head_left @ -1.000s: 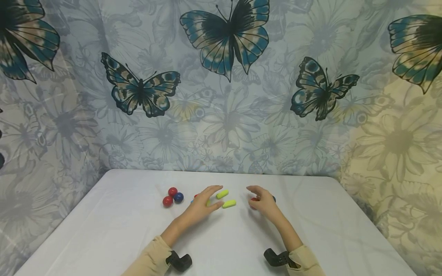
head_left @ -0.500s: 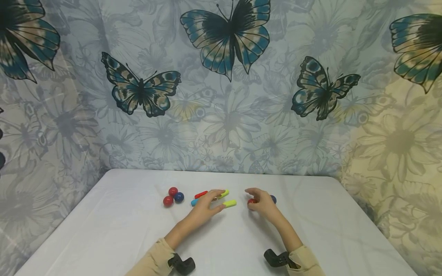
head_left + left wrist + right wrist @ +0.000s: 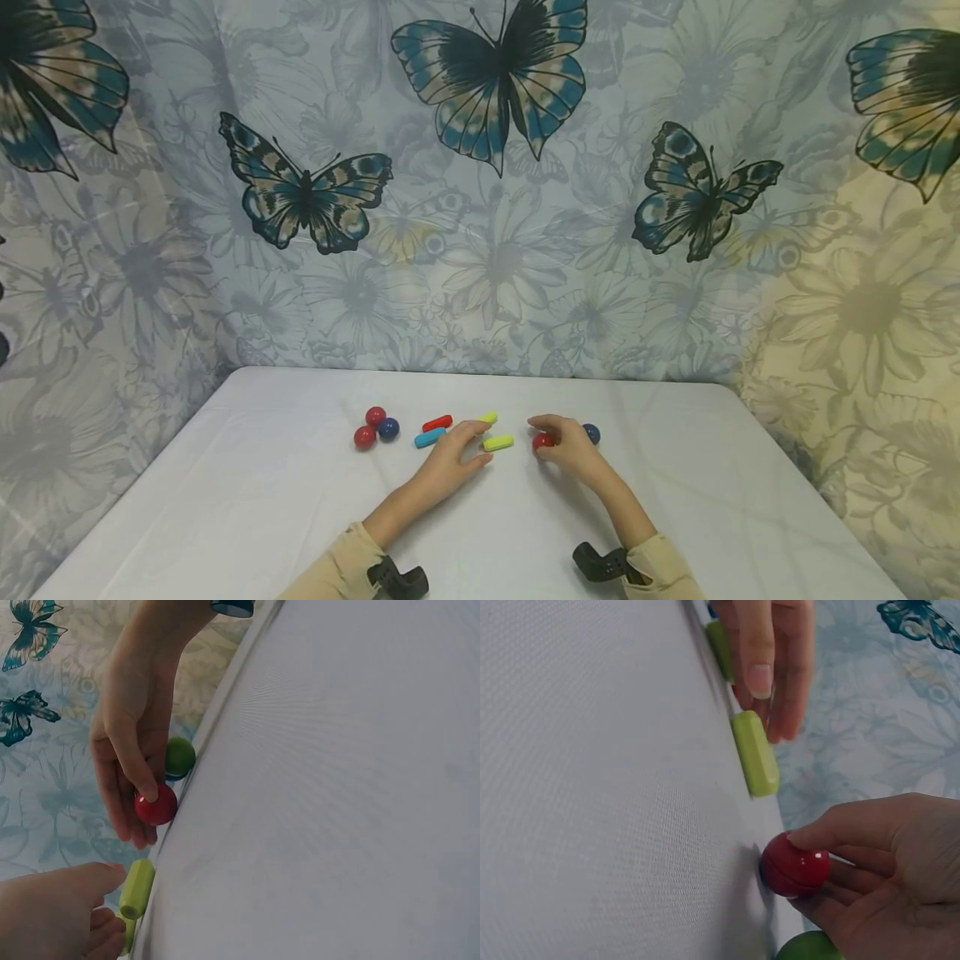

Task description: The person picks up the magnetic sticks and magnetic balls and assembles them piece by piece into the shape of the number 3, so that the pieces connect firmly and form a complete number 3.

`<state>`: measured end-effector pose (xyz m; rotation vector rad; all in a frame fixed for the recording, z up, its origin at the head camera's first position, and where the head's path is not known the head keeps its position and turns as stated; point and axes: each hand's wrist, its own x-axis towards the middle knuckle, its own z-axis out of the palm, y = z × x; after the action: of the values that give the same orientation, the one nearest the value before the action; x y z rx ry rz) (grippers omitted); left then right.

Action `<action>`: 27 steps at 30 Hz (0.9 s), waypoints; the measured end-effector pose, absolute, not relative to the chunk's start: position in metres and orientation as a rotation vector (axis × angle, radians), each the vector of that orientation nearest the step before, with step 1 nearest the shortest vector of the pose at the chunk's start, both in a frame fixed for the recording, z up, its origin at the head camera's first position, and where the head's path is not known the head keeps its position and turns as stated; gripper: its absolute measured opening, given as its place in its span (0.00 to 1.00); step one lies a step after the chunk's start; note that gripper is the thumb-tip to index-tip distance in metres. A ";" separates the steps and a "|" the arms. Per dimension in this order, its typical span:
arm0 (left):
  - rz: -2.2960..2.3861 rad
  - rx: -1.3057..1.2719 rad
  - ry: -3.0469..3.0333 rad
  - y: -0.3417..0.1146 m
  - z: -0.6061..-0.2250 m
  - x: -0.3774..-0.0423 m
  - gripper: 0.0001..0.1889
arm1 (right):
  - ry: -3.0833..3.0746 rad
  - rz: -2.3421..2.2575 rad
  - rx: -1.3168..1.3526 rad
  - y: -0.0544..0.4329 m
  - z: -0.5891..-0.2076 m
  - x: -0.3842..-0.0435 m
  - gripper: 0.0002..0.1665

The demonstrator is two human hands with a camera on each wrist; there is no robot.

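The left hand was held with thumb and fingers spread, beside the near yellow-green stick. To its right, the red ball was pinched by the right hand; a dark blue ball was located farther right. At left, a blue stick and, farther, a red stick were laid; beyond, butterfly-print fabric was hung.

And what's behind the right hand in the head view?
A blue ball peeks out; the right hand covers a green ball, which both wrist views show.

Balls lie left on the table — sticks between — other balls right.
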<state>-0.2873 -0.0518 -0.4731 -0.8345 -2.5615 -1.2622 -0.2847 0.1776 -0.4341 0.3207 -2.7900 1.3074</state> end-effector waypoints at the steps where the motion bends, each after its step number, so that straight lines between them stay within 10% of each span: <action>1: -1.244 -0.830 -2.564 -0.051 -0.474 -0.288 0.24 | -2.791 1.290 0.334 0.178 -0.434 -0.285 0.25; 27: -1.298 -0.712 -2.548 -0.042 -0.481 -0.292 0.18 | -2.799 1.279 0.411 0.177 -0.435 -0.284 0.16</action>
<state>-0.2917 -0.0425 -0.4814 -0.7118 -2.5476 -1.2978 -0.2842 0.1767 -0.4351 0.4113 -2.7992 1.2792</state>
